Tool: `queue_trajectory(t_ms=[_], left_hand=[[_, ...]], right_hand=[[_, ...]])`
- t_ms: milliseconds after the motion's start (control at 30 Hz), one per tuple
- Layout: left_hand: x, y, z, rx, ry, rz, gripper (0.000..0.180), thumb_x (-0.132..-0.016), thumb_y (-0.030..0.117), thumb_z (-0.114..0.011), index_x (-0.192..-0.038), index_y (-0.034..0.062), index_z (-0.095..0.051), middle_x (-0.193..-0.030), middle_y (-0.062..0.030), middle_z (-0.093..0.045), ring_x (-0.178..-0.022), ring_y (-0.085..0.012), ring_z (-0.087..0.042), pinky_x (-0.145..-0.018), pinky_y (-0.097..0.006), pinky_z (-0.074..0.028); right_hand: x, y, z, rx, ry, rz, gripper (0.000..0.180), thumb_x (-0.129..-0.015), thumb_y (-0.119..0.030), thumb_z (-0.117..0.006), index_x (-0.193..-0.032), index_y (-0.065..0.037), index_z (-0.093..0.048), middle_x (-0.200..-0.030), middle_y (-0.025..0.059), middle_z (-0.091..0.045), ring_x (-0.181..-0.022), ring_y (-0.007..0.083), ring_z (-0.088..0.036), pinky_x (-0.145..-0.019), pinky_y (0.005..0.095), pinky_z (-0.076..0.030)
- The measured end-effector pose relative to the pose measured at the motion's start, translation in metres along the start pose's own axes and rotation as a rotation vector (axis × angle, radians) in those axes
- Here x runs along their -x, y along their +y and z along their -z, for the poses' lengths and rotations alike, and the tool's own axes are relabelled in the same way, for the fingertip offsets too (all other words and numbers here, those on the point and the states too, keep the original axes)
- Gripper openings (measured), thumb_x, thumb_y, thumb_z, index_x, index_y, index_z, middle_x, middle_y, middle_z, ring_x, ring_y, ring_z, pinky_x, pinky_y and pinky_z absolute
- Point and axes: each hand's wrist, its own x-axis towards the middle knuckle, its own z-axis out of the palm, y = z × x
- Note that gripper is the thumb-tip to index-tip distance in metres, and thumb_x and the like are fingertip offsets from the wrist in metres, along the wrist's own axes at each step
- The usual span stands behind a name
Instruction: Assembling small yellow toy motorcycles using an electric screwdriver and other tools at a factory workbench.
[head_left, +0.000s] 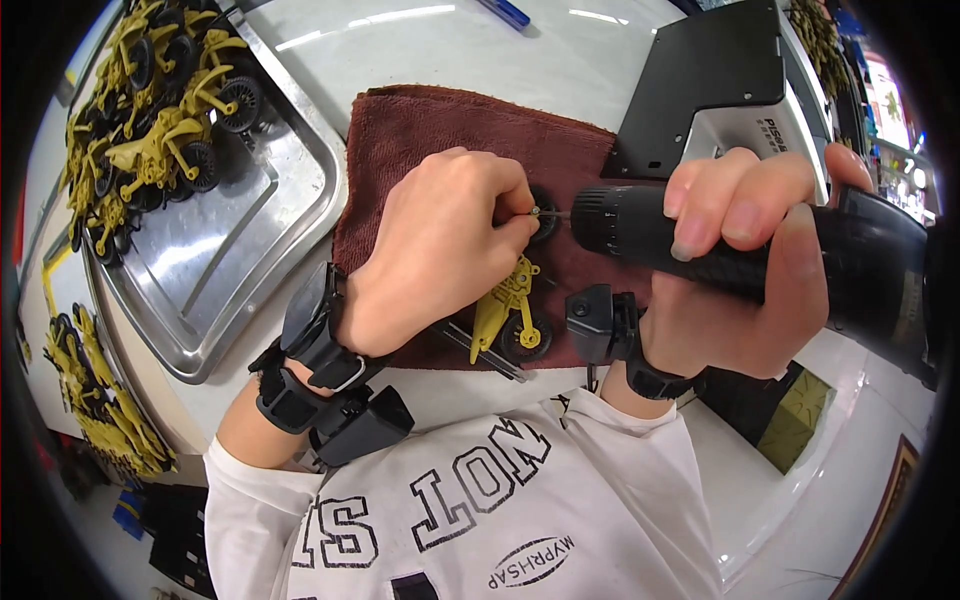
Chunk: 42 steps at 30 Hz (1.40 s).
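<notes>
At nine o'clock sits a shiny metal tray (205, 270) with a heap of yellow plastic toy motorbikes with black wheels (165, 130) at its far end. More of them lie at eight o'clock, off the tray.

In the middle, the left hand (440, 250) pinches a tiny screw (537, 212) at its fingertips, its grip shut on it. Just below, at six o'clock from the hand, one yellow toy motorbike (510, 310) lies on a dark red fluffy cloth (450, 130) on the white desk (420, 40).

At three o'clock, the right hand (745, 265) has its grip closed around a black electric screwdriver (700, 240). Its thin tip touches the screw.

The tip is very near the fingertips. If it slips off the small screw, it could poke a finger. The screw could also drop into the fluffy cloth and get lost.
</notes>
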Motion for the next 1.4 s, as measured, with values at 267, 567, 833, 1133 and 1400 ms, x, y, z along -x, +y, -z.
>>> queue_trajectory(t_ms=[267,567,833,1133,1400], left_hand=[[0.002,-0.001,-0.001,-0.057,0.033,-0.038,0.009,-0.066,0.006,-0.069,-0.068,0.0005,-0.062,-0.068,-0.0105,-0.062,-0.068,-0.0283,-0.058,-0.062,-0.037,-0.045],[0.004,0.001,-0.004,-0.087,0.057,-0.048,0.008,-0.068,0.007,-0.065,-0.071,0.0014,-0.06,-0.071,-0.0111,-0.062,-0.075,-0.0299,-0.057,-0.066,-0.039,-0.045],[0.006,0.001,-0.003,-0.082,0.089,-0.068,0.007,-0.066,0.005,-0.063,-0.07,0.0011,-0.059,-0.07,-0.0108,-0.06,-0.074,-0.0302,-0.056,-0.065,-0.04,-0.045],[0.008,-0.004,-0.004,-0.073,0.097,-0.149,0.006,-0.066,0.003,-0.063,-0.07,0.0011,-0.058,-0.071,-0.0102,-0.059,-0.073,-0.0305,-0.054,-0.065,-0.04,-0.043],[0.012,-0.011,0.001,0.004,0.011,-0.195,0.016,-0.065,0.008,-0.069,-0.076,0.0022,-0.058,-0.075,-0.0087,-0.056,-0.075,-0.0273,-0.051,-0.067,-0.036,-0.04]], right_hand=[[-0.001,0.004,-0.006,0.256,-0.136,0.025,0.043,-0.081,-0.014,-0.047,-0.118,0.001,-0.031,-0.071,0.0059,-0.05,-0.052,0.0172,-0.047,-0.059,0.0357,-0.04],[-0.012,-0.002,-0.011,0.408,-0.148,-0.104,0.043,-0.081,-0.011,-0.047,-0.121,0.0,-0.036,-0.07,0.0065,-0.049,-0.052,0.0169,-0.047,-0.057,0.0344,-0.042],[-0.011,0.006,-0.016,0.351,-0.156,-0.063,0.046,-0.08,-0.011,-0.047,-0.123,0.0,-0.035,-0.069,0.0068,-0.049,-0.052,0.0167,-0.047,-0.056,0.0343,-0.042],[-0.016,0.003,-0.031,0.382,-0.078,-0.149,0.05,-0.079,-0.011,-0.046,-0.123,0.006,-0.031,-0.068,0.0079,-0.047,-0.051,0.0167,-0.047,-0.056,0.0336,-0.042],[-0.021,0.004,-0.036,0.249,-0.012,-0.273,0.047,-0.079,-0.012,-0.047,-0.121,0.006,-0.035,-0.067,0.0075,-0.046,-0.05,0.0164,-0.046,-0.056,0.0327,-0.041]])
